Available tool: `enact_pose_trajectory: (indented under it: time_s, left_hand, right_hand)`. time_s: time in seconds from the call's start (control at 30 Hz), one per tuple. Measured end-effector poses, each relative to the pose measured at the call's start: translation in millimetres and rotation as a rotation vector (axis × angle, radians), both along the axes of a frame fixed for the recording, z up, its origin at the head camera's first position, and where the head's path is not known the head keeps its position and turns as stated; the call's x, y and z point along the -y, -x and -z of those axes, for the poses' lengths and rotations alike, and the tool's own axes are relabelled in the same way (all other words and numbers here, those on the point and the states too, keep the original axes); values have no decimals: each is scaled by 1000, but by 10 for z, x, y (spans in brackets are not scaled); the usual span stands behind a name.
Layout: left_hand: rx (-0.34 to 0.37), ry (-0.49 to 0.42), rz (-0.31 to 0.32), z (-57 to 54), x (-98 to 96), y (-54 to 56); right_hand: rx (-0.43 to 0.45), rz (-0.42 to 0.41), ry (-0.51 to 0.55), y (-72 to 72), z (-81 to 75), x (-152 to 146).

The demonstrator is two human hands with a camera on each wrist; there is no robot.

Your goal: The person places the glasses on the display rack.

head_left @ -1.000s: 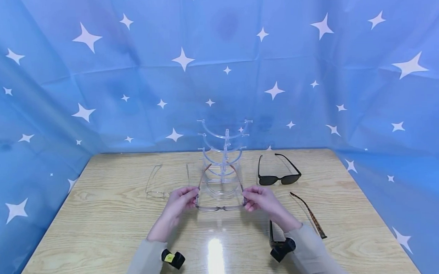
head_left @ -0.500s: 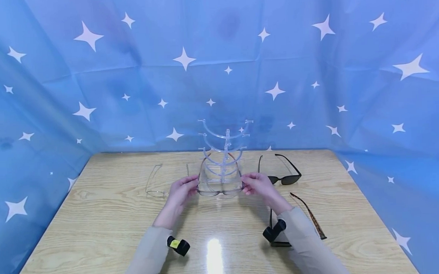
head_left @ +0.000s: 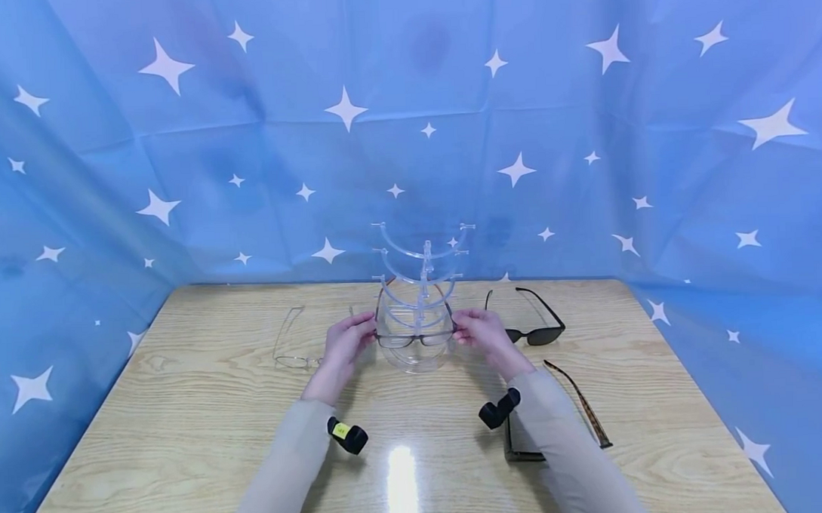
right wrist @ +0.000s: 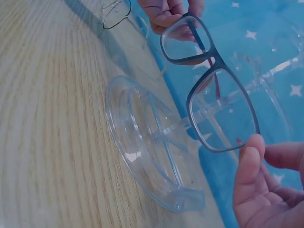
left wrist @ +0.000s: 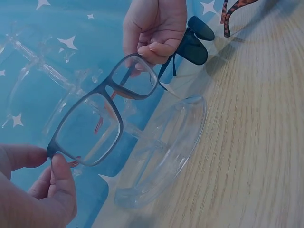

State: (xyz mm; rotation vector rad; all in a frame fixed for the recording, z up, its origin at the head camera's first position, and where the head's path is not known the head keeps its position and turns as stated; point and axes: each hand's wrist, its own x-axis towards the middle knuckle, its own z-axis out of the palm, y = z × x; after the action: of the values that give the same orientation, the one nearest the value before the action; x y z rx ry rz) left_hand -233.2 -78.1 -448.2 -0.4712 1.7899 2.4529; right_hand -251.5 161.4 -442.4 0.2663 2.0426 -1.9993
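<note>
Head view: grey glasses (head_left: 417, 338) pinched at both ends, just below picture centre
Left hand (head_left: 344, 343) and right hand (head_left: 485, 337) each clamp thumb and fingers on a front corner, likely keeping it level and lenses untouched; temples point away, flanking the post of the clear stand (head_left: 423, 277), can't tell if touching.

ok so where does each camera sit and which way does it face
Head: worn there, facing forward and down at the table, held glasses and clear stand; left hand, right hand and sleeves show.
Left wrist: worn there, facing the held glasses; left hand near, right hand beyond.
Right wrist: worn there, facing the held glasses; right hand near, left hand beyond.
Both wrist views share the held glasses and clear stand.
</note>
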Motion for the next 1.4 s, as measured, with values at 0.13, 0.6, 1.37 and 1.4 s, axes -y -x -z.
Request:
enact_pose_trajectory:
  time_s: [0.13, 0.6, 1.37, 1.4]
  left_hand:
    - [5, -9, -18, 23, -20, 49]
    - [29, -8, -30, 63, -57, 135]
    - [33, 84, -42, 81, -82, 182]
    - [28, 90, -45, 80, -85, 181]
  right_hand:
    - [9, 28, -3, 37, 3, 13]
    - [-7, 81, -11, 113, 54, 28]
    - [-70, 100, -54, 130, 81, 56]
    - [-74, 102, -54, 130, 83, 58]
